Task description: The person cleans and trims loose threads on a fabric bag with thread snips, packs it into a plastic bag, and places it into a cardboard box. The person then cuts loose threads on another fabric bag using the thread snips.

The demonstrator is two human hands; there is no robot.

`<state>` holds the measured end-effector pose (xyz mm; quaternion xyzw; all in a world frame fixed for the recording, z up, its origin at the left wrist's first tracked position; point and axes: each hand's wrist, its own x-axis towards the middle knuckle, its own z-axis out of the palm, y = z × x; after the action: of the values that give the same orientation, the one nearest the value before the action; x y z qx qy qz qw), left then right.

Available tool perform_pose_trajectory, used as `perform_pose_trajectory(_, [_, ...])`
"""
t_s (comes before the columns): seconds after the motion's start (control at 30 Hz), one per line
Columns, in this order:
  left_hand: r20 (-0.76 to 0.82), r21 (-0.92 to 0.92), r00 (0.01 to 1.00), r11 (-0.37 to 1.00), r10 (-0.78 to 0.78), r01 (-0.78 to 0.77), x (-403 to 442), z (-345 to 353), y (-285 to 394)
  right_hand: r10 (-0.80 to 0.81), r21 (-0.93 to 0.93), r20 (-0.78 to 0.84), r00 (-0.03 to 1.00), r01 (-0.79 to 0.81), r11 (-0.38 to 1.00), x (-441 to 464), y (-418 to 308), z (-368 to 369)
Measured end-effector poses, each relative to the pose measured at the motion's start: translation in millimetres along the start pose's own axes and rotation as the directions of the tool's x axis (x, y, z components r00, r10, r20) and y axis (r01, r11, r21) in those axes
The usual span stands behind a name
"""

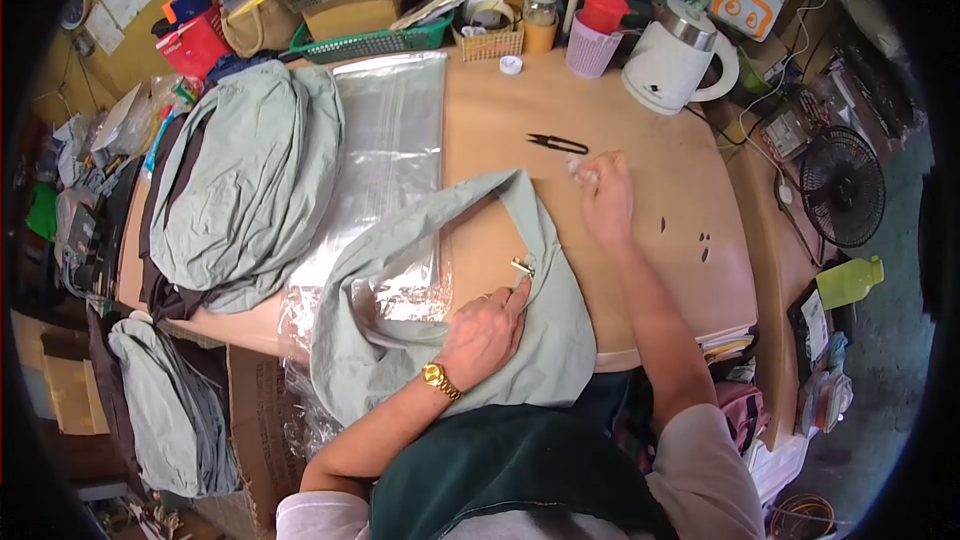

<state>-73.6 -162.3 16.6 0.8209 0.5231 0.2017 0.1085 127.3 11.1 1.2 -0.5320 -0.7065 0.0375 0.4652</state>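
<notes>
Across the worktop's (pixel 665 315) near edge lies a pale green bag (pixel 555 345), loosely open left hand (pixel 484 338) touching its metal clasp (pixel 522 267), seemingly steadying it, with snips (pixel 558 144) handy beside the right hand (pixel 607 195), closed on a whitish wad (pixel 581 173)

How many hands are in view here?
2: the left hand on the green bag, a finger at its metal clasp; the right hand beside the black snips, holding something white.

Cloth bag (pixel 560 340) pale grey-green; thread snips (pixel 558 144) black; watch (pixel 440 380) gold; kettle (pixel 662 65) white, silver-topped; fan (pixel 842 186) black.
</notes>
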Motion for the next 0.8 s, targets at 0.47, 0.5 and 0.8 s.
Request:
perform_pose_trajectory(0.47, [-0.103, -0.118, 0.992, 0.990, 0.067, -0.079, 134, 67, -26, -0.250, -0.082, 0.432, 0.867, 0.313, 0.946, 12, -81, -53])
perform_pose_trajectory(0.5, [-0.268, -0.067, 0.944, 0.974, 0.191, -0.216, 148, 85, -40, -0.227, -0.138, 0.543, 0.809, 0.353, 0.926, -14, -83, -66])
perform_pose_trajectory(0.8, [0.361, 0.215, 0.921, 0.947, 0.149, -0.237, 21, -126, -48, -0.222, 0.009, 0.464, 0.857, 0.246, 0.969, -83, -48, -142])
